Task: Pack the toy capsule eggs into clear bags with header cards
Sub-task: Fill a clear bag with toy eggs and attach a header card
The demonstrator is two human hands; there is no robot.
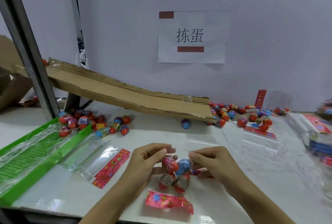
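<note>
A clear bag (175, 171) with several capsule eggs inside lies on the white table in front of me. My left hand (145, 160) pinches the left side of the bag's open mouth. My right hand (213, 160) pinches its right side. A pink flowered header card (168, 201) lies at the bag's near end. A stack of empty clear bags (89, 157) lies to the left, with more pink header cards (112, 167) beside it. Loose capsule eggs (100, 124) lie in a heap at the back left, and another heap of capsule eggs (248, 115) sits at the back right.
A cardboard ramp (125, 94) slopes down from the left along the back wall. A green tray (32, 155) covered in plastic film stands at the left edge. Flat clear bags (258, 141) and stacked packs (316, 139) lie at the right. A single egg (185, 123) rests under the ramp.
</note>
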